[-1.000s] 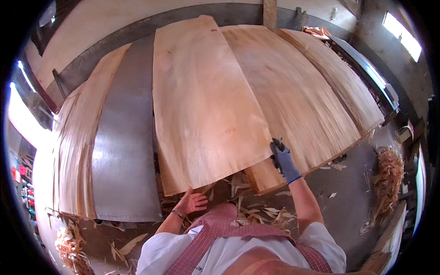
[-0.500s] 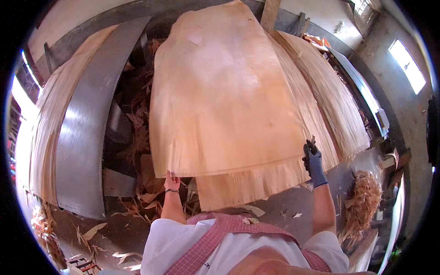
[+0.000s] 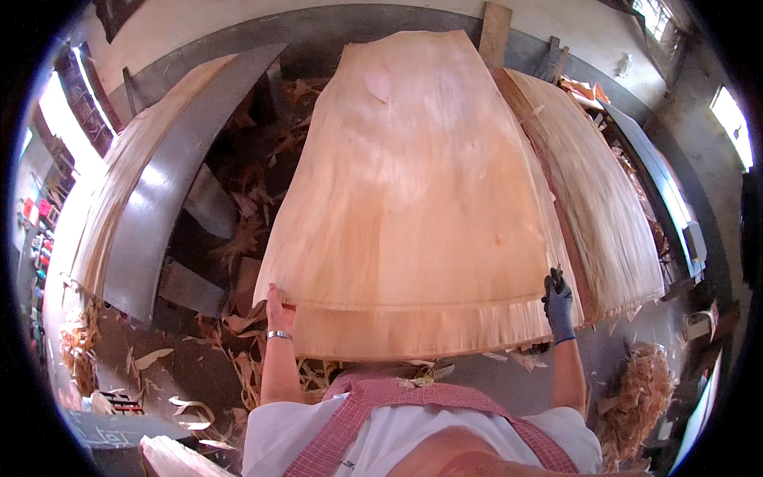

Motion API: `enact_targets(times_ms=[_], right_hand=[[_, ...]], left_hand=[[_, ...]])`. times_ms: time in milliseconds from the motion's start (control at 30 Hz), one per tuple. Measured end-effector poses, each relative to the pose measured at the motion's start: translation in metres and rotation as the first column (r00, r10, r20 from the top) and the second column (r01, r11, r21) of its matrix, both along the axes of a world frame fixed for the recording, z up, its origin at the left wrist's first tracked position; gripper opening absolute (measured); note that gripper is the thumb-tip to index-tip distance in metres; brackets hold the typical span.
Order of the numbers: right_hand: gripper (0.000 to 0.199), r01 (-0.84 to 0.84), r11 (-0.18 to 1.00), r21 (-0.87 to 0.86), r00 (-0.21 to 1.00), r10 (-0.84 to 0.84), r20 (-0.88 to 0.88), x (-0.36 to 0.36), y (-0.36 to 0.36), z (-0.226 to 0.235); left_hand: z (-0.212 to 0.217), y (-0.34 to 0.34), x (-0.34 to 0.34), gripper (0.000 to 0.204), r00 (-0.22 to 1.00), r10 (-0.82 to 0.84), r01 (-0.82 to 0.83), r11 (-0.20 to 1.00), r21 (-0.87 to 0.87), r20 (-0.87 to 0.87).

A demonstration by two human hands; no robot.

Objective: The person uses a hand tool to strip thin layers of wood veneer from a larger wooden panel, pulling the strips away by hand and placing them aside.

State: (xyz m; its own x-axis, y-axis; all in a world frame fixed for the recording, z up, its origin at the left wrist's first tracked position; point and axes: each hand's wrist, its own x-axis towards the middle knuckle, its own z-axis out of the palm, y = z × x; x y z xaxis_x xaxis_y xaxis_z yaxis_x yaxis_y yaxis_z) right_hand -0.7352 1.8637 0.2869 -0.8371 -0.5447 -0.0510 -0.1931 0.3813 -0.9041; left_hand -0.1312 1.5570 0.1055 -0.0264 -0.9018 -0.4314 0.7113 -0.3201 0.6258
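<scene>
A large pale-brown sheet of wood veneer (image 3: 413, 199) lies over a stack of similar veneer sheets (image 3: 413, 338), whose near edge sticks out below it. My bare left hand (image 3: 280, 308), with a band at the wrist, is closed on the sheet's near left corner. At the near right corner, my right hand (image 3: 559, 308) wears a grey-blue glove with dark fingers. Those fingers are bent around the sheet's edge, and their undersides are hidden. A pinkish patch (image 3: 377, 83) shows near the sheet's far end.
Left of the stack stands a long grey metal surface (image 3: 151, 219), with more veneer (image 3: 103, 215) beyond it. Another veneer stack (image 3: 600, 203) lies to the right. Wood scraps (image 3: 254, 199) fill the dark gap at left. A bundle of shavings (image 3: 636, 397) sits at the lower right.
The top sheet's near edge now runs more nearly parallel to the stack's near edge. Both hands keep to its near corners. The view has shifted, bringing the sheet's far end lower in the picture.
</scene>
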Motion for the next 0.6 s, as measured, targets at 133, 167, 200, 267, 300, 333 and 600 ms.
enact_targets(times_ms=[133,167,200,267,300,333,600], right_hand=[[0.039,-0.004,1.000,0.015,1.000,0.003,0.020,-0.032,0.015,-0.011],[0.040,-0.011,1.000,0.012,1.000,0.011,0.019,-0.044,0.017,-0.018],[0.040,-0.018,1.000,0.009,1.000,0.018,0.019,-0.055,0.019,-0.026],[0.040,-0.042,0.999,-0.028,0.999,0.042,0.005,-0.069,0.024,-0.037],[0.041,-0.034,0.999,-0.026,0.999,0.035,0.010,-0.074,0.022,-0.044],[0.041,-0.030,0.999,-0.018,0.999,0.030,0.015,-0.076,0.019,-0.052],[0.043,-0.007,1.000,0.001,0.997,0.007,0.076,-0.106,-0.001,-0.131]], left_hand=[[0.010,0.014,-0.029,0.036,0.995,0.023,-0.029,0.998,0.061,0.099],[0.011,0.016,-0.038,0.036,0.986,0.034,-0.047,0.996,0.077,0.161],[0.013,0.015,-0.045,0.036,0.974,0.045,-0.067,0.994,0.092,0.224],[0.015,0.019,-0.066,0.036,0.978,0.040,-0.051,0.997,0.052,0.206],[0.017,0.019,-0.076,0.036,0.980,0.036,-0.043,0.999,0.031,0.198],[0.016,0.019,-0.080,0.036,0.983,0.034,-0.036,0.999,0.009,0.183],[-0.034,-0.004,-0.096,0.039,0.865,-0.018,-0.140,0.951,0.275,0.501]])
